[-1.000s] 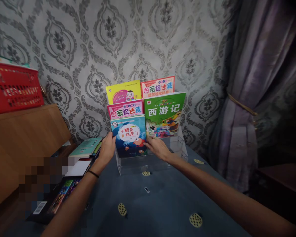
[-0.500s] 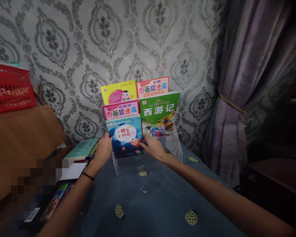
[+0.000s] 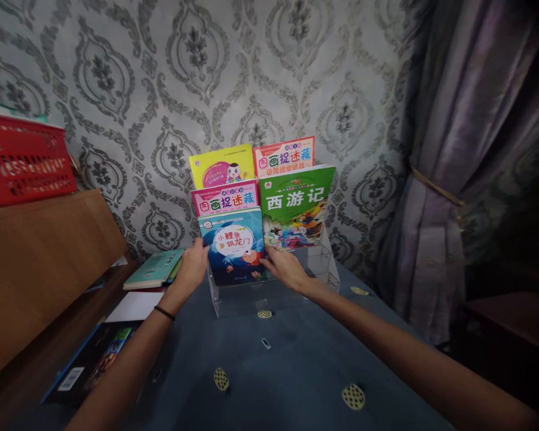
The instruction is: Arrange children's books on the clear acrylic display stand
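A blue picture book (image 3: 233, 254) with a red fish on its cover stands in the front left of a clear acrylic book rack (image 3: 251, 299). My left hand (image 3: 194, 263) grips its left edge, and my right hand (image 3: 285, 267) pinches its lower right edge. Behind it in the rack are a pink book (image 3: 227, 199) and, farther back, a yellow book (image 3: 220, 167). To the right, a green book (image 3: 296, 206) leans in a higher tier, in front of a light red book (image 3: 285, 157).
Left of the rack lie a teal book (image 3: 153, 270), a white sheet or book (image 3: 133, 306) and a black book (image 3: 94, 362). A red basket (image 3: 24, 158) sits on a brown box (image 3: 49, 257). Patterned wallpaper backs the blue tablecloth (image 3: 296, 371); a curtain (image 3: 435, 227) hangs at right.
The whole scene has shifted slightly right in view. Both hands stay at the sides of the blue picture book, which keeps its place in the rack.
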`<control>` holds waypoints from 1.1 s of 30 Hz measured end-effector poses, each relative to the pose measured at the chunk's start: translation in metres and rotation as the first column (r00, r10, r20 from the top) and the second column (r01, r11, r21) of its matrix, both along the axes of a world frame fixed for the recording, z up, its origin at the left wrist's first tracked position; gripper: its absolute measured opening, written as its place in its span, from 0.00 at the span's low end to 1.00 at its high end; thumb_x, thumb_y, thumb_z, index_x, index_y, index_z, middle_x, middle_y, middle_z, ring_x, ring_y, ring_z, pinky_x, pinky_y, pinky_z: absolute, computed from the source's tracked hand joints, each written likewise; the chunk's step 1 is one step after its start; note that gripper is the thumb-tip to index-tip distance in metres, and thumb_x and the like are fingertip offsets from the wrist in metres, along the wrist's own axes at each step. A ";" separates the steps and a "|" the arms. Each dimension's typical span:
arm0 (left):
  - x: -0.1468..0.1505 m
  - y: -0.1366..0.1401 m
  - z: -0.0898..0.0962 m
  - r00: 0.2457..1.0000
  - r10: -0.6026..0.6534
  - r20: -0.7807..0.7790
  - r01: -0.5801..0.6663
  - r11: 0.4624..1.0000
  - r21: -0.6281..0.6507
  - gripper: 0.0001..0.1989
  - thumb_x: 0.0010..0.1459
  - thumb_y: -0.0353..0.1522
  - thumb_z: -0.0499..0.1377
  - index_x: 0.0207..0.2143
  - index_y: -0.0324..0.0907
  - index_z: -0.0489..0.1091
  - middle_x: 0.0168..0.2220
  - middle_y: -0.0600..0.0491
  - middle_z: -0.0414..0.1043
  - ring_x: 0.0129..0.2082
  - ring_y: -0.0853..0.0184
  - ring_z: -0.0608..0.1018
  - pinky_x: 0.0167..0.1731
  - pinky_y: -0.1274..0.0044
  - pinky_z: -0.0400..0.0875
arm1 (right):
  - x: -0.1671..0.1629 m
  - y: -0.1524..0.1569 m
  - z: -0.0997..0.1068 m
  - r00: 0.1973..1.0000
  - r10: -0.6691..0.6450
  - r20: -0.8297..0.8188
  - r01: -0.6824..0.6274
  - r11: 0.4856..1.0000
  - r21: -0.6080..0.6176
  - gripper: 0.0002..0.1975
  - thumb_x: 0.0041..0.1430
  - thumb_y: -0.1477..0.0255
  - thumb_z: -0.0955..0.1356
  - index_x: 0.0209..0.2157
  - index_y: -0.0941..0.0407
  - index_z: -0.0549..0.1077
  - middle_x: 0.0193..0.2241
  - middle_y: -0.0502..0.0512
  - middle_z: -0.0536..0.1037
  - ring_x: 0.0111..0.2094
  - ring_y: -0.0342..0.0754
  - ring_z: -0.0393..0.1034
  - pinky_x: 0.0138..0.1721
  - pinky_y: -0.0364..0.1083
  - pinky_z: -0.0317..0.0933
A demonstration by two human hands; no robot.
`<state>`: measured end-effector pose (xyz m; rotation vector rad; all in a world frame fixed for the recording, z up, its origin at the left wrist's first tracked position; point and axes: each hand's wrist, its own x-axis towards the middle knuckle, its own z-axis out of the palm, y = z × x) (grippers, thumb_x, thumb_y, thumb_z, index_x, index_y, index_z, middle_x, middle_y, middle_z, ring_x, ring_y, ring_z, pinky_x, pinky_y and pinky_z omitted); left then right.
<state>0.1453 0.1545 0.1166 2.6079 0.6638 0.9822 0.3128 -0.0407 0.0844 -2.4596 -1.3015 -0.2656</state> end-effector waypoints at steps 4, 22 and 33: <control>-0.001 0.003 0.000 1.000 -0.016 0.007 0.016 0.998 -0.063 0.05 0.67 0.32 0.52 0.40 0.42 0.66 0.29 0.50 0.77 0.29 0.62 0.80 0.34 0.72 0.73 | -0.001 0.000 0.001 1.000 -0.008 0.005 0.008 1.000 -0.021 0.18 0.70 0.66 0.62 0.57 0.59 0.65 0.44 0.64 0.80 0.44 0.54 0.75 0.36 0.45 0.57; -0.003 0.008 0.017 0.997 -0.019 -0.072 0.023 0.999 0.048 0.10 0.69 0.34 0.47 0.41 0.42 0.66 0.30 0.47 0.77 0.30 0.61 0.80 0.35 0.73 0.72 | -0.017 0.004 0.012 0.991 -0.133 0.032 0.133 0.991 -0.016 0.19 0.72 0.62 0.58 0.55 0.59 0.67 0.40 0.64 0.81 0.39 0.57 0.77 0.34 0.48 0.61; 0.000 0.006 0.017 0.998 -0.018 -0.057 0.021 0.998 0.057 0.11 0.69 0.33 0.45 0.40 0.43 0.66 0.26 0.48 0.75 0.28 0.60 0.79 0.33 0.73 0.71 | -0.026 0.000 0.020 0.989 -0.139 0.054 0.143 0.988 -0.063 0.18 0.72 0.64 0.58 0.53 0.61 0.68 0.40 0.67 0.81 0.42 0.59 0.78 0.37 0.49 0.64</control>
